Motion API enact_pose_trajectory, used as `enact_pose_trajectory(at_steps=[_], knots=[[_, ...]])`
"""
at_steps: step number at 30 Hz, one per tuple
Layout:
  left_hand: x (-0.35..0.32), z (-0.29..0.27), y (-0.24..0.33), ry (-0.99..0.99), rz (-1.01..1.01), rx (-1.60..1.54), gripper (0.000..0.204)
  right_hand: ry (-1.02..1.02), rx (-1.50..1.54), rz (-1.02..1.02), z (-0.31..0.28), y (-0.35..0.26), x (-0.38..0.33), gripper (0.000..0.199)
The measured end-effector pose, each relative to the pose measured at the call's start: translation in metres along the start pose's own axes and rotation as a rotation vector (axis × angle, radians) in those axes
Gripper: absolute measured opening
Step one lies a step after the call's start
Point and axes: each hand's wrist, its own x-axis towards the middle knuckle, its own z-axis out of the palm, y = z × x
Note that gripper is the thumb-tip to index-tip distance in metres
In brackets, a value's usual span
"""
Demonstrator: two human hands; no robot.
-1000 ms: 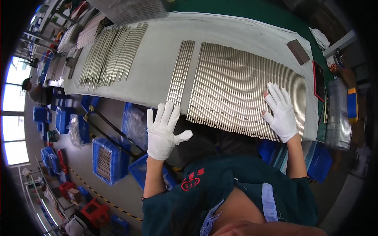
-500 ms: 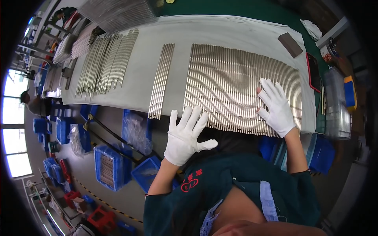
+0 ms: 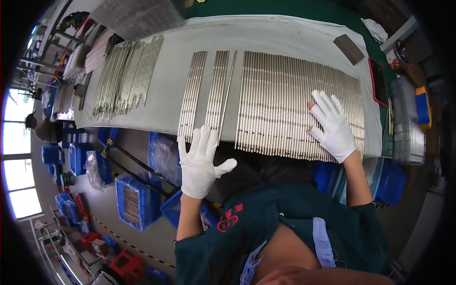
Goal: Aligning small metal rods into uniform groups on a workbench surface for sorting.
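White gloves cover both my hands. My left hand [image 3: 199,166] has its fingers stretched and thumb out, with its fingertips at the near ends of a narrow group of silvery metal rods [image 3: 217,88]. A single rod [image 3: 230,90] lies just right of that group, slightly apart. Another narrow row of rods [image 3: 192,95] lies to the left. My right hand [image 3: 335,128] rests flat, fingers spread, on the right part of a wide sheet of rods [image 3: 275,104] laid side by side. Two of its fingertips show bare.
A loose pile of rods [image 3: 128,76] lies at the left on the white cloth [image 3: 178,28]. A dark grey block [image 3: 349,49], a red-edged phone [image 3: 378,81] and a yellow-blue tape dispenser [image 3: 422,107] are at the right. Blue bins [image 3: 137,202] stand on the floor.
My left hand has moved left. A narrow group and a single rod now lie separated from the wide sheet's left edge. My right hand has hardly moved.
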Motion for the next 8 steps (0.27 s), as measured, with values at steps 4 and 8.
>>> enact_pose_trajectory(at_steps=[4, 8], knots=[[-0.001, 0.005, 0.014, -0.017, 0.075, -0.061, 0.088, -0.001, 0.007, 0.003, -0.002, 0.0, 0.001, 0.061], [0.003, 0.003, 0.027, -0.128, 0.149, -0.161, 0.091, -0.006, 0.005, 0.003, 0.0, 0.001, 0.001, 0.063]])
